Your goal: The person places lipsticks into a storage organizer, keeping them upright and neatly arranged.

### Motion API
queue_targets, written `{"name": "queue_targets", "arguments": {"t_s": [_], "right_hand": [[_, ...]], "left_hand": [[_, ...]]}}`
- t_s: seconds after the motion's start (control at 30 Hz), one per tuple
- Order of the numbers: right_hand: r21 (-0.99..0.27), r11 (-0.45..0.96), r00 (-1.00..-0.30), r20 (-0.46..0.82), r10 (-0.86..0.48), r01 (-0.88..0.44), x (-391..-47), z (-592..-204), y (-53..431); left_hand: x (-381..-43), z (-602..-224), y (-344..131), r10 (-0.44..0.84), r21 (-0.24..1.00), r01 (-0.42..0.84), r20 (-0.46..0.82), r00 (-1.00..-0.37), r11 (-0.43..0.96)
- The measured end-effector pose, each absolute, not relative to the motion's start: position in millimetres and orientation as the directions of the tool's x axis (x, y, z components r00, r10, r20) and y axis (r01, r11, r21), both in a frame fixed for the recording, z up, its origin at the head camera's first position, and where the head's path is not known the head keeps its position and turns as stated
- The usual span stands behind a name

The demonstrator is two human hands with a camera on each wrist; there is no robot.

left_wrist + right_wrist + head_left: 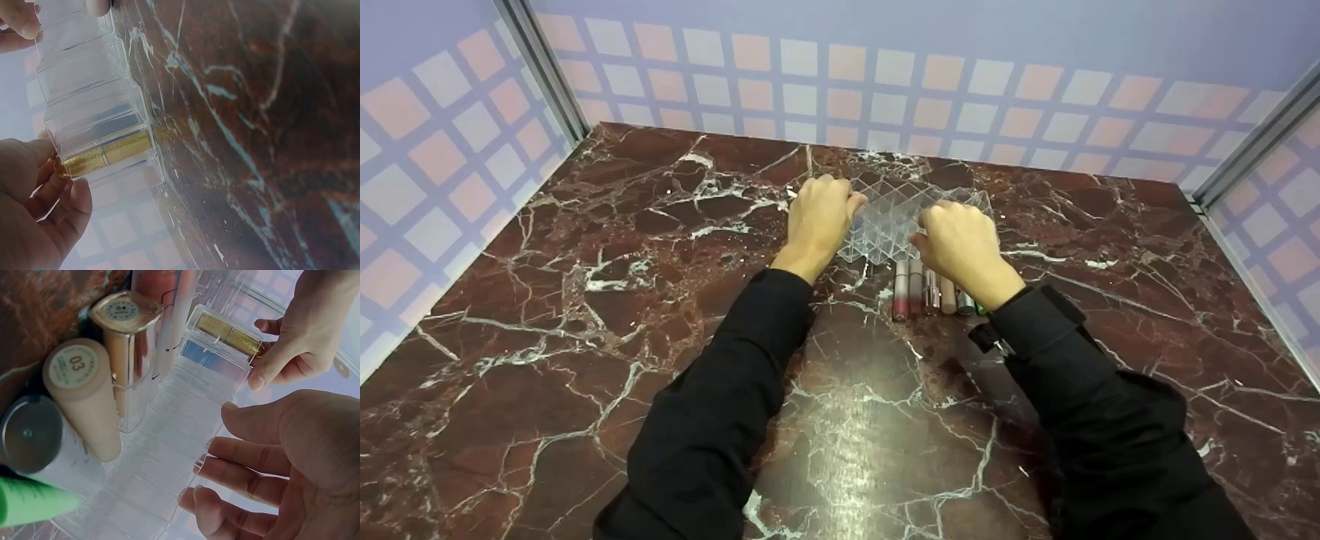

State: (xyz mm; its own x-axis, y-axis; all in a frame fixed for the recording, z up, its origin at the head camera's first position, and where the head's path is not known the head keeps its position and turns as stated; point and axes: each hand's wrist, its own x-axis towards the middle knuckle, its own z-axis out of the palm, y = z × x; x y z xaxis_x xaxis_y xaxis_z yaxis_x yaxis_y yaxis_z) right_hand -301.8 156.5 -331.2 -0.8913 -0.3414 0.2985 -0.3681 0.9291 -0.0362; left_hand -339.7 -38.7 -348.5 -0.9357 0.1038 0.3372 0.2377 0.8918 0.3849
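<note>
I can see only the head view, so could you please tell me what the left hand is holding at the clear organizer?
Observer: The left wrist view shows the left hand pinching the end of a gold tube in the clear organizer.
Operator: Thank you; does the beige tube bear any number that I cannot read from here?
Observer: Yes, the right wrist view shows 03 on its end.
Operator: And what about the metallic tube beside it, please?
Observer: Its end reads 04, again in the right wrist view.
</note>
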Motion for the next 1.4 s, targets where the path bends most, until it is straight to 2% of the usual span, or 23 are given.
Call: {"name": "queue_targets", "arguments": {"t_s": [0.33, 0.8, 1.4], "right_hand": [[-0.024, 0.922, -0.878, 0.315, -0.36, -0.386, -301.2, -331.9, 157.0], [-0.016, 0.912, -0.865, 0.323, -0.383, -0.41, -302.3, -333.3, 159.2], [-0.019, 0.901, -0.85, 0.342, -0.401, -0.433, -302.2, -334.3, 161.3]], "left_hand": [[-340.1, -350.4, -38.1, 0.109, 0.379, 0.238, 0.333, -0.937, 0.894], [-338.9, -349.2, -37.6, 0.119, 0.364, 0.207, 0.249, -0.961, 0.908], [-338.5, -349.4, -42.9, 0.146, 0.419, 0.238, 0.239, -0.96, 0.876]]}}
